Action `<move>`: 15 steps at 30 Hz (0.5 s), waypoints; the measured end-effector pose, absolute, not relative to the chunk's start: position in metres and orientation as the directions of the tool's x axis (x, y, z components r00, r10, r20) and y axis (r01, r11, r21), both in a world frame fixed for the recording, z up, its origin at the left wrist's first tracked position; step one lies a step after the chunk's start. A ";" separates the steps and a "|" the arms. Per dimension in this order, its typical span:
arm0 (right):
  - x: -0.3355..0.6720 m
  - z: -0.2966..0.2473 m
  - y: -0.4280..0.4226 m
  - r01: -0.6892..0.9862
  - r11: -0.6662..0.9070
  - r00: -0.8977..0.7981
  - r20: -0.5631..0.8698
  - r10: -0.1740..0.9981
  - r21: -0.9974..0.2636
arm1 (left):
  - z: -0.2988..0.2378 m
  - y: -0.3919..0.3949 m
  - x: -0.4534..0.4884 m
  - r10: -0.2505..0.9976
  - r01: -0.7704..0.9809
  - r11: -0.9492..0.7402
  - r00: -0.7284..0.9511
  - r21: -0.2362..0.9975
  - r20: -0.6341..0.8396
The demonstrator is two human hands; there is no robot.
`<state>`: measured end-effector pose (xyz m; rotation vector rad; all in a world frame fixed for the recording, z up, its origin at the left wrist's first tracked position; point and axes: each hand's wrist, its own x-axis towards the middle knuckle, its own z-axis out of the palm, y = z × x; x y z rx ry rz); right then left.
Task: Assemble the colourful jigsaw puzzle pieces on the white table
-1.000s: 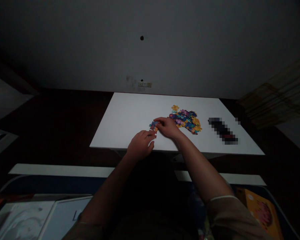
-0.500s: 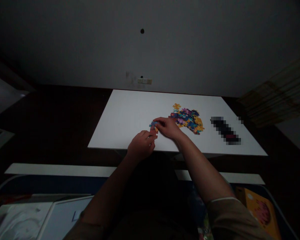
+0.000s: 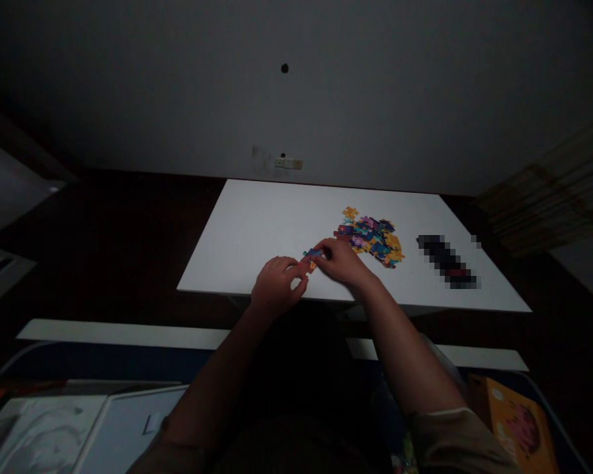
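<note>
I see the left hand (image 3: 275,284) and the right hand (image 3: 344,262) both pinching joined puzzle pieces (image 3: 313,253), near-left of the pile (image 3: 370,234).

Puzzle pieces (image 3: 313,253) tilted over, near the centre of the frame.
Their blue end, which pointed nearly straight up the frame half a second ago, now slants toward the right. The right hand (image 3: 344,261) has shifted slightly right and lower in the frame, its forefinger bent more sharply; the left hand (image 3: 275,284) shows a clearer gap between thumb and forefinger.
</note>
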<state>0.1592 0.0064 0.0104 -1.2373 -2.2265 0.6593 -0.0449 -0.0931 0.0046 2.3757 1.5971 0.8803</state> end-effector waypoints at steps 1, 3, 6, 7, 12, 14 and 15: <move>0.162 0.013 0.001 0.644 0.451 -0.447 0.175 0.877 -0.618 | 0.004 -0.093 -0.045 0.884 0.802 -0.420 0.254 0.425 0.393; 0.167 0.016 -0.008 0.677 0.441 -0.432 0.167 0.886 -0.589 | 0.002 -0.091 -0.046 0.880 0.806 -0.413 0.233 0.424 0.414; 0.171 0.016 -0.020 0.697 0.470 -0.421 0.221 0.880 -0.542 | 0.001 -0.090 -0.047 0.877 0.814 -0.398 0.203 0.423 0.434; 0.171 0.016 -0.022 0.697 0.479 -0.415 0.244 0.876 -0.534 | 0.001 -0.090 -0.047 0.879 0.816 -0.391 0.194 0.426 0.435; 0.170 0.010 -0.032 0.686 0.493 -0.387 0.306 0.870 -0.535 | 0.001 -0.088 -0.048 0.889 0.824 -0.364 0.167 0.435 0.427; 0.169 0.007 -0.033 0.679 0.496 -0.389 0.307 0.868 -0.541 | -0.001 -0.086 -0.048 0.892 0.833 -0.343 0.143 0.433 0.429; 0.169 0.006 -0.033 0.676 0.495 -0.390 0.306 0.869 -0.546 | -0.002 -0.085 -0.048 0.892 0.839 -0.331 0.129 0.432 0.432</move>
